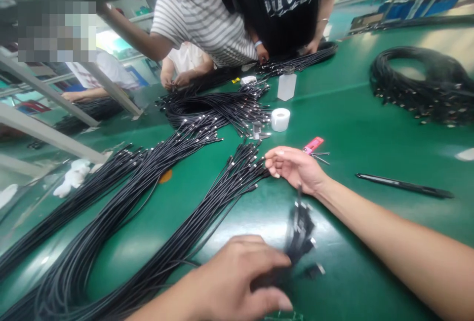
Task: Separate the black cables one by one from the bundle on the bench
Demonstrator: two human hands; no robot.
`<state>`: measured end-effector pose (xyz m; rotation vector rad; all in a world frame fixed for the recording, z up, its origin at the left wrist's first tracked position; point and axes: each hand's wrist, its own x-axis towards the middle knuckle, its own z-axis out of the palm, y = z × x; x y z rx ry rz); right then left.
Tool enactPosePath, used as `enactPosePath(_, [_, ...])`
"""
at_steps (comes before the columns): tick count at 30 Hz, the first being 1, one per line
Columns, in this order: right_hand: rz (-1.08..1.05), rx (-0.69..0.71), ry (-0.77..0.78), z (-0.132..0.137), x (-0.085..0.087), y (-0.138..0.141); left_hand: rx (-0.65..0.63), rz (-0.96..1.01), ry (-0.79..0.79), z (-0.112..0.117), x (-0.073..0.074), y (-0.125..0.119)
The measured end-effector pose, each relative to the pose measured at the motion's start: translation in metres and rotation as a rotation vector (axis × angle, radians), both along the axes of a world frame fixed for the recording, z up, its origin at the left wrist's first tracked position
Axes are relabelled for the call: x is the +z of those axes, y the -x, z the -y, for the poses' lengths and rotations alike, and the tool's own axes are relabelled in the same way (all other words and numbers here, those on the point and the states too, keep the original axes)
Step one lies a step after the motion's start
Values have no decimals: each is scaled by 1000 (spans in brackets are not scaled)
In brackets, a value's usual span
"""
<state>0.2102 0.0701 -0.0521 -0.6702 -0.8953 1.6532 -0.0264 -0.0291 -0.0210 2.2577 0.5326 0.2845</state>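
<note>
Currently, a blurred bunch of black connectors (301, 229) is seen at the left hand (237, 276), whose thumb and fingers are parted, though whether it is gripped cannot be told; beyond, the tips of a long cable bundle (196, 218) are met by the right hand (291, 165), loosely curled, any pinch being indiscernible; farther off, a white roll (280, 122) is stood on the green table (333, 108).

Glossy tabletop (333, 99), smooth rubbery cables (190, 222), shiny metal plugs (313, 242)

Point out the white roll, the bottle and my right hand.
White roll (280, 123): head view, on its outer side.
Bottle (286, 87): head view, on its body.
Right hand (295, 165): head view, mid-hand.
</note>
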Motion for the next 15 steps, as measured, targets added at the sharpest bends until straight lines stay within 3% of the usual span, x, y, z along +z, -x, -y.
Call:
enactPosePath(3, [42,188,-23,-2,2,-10,-255,40,144,5,-2,1])
enactPosePath(5, [66,382,-36,1,5,-10,-244,95,152,5,0,1])
enactPosePath(7, [69,576,-45,10,6,-2,-71,171,74,-1,4,4])
enactPosePath(10, [106,807,-61,26,4,17,368,198,-239,-21,12,18])
enactPosePath(11, [142,842,-77,31,3,23,502,155,-370,-30,12,24])
enactPosePath(13, [205,844,-106,37,0,32,645,-36,-556,-47,10,38])
enactPosePath(15, [230,815,-123,40,-1,35,715,-254,-573,-60,5,49])
